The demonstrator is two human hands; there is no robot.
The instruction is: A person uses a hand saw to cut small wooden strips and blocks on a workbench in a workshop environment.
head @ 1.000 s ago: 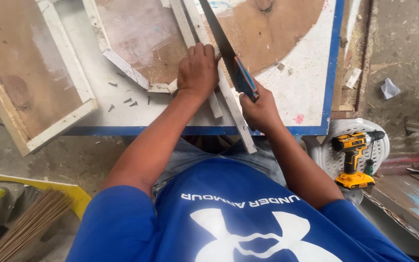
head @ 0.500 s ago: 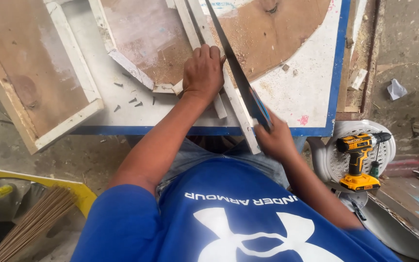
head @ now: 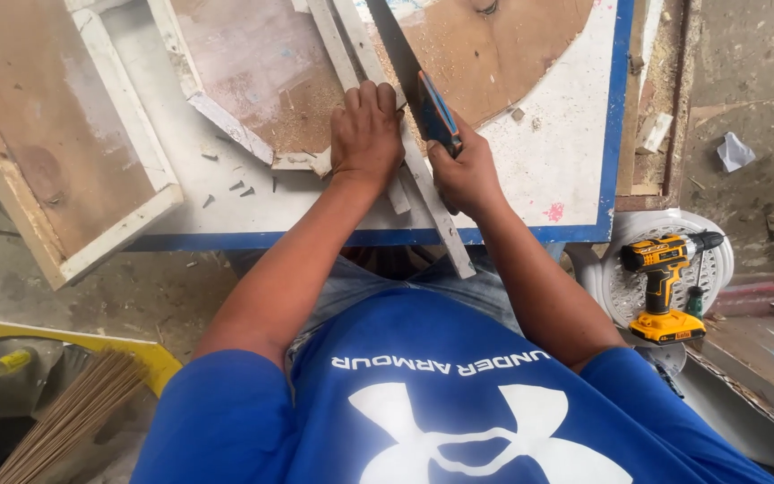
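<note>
My right hand (head: 466, 170) grips the blue handle of a hand saw (head: 416, 76), whose dark blade runs up and away across the white table (head: 566, 161). The blade lies over a long white wooden strip (head: 436, 220) that juts past the table's blue front edge. My left hand (head: 367, 133) presses flat on that strip and a second strip beside it, just left of the saw. Sawdust lies around the cut.
A white-framed brown panel (head: 55, 143) overhangs the table's left side. Another framed panel (head: 244, 72) lies behind my left hand. A yellow cordless drill (head: 666, 287) rests on a white fan grille at the right. A broom (head: 73, 412) and yellow dustpan sit at lower left.
The saw was pulled back toward my body half a second ago and has now been pushed forward across the strip. My left hand has stayed pressed on the wood.
</note>
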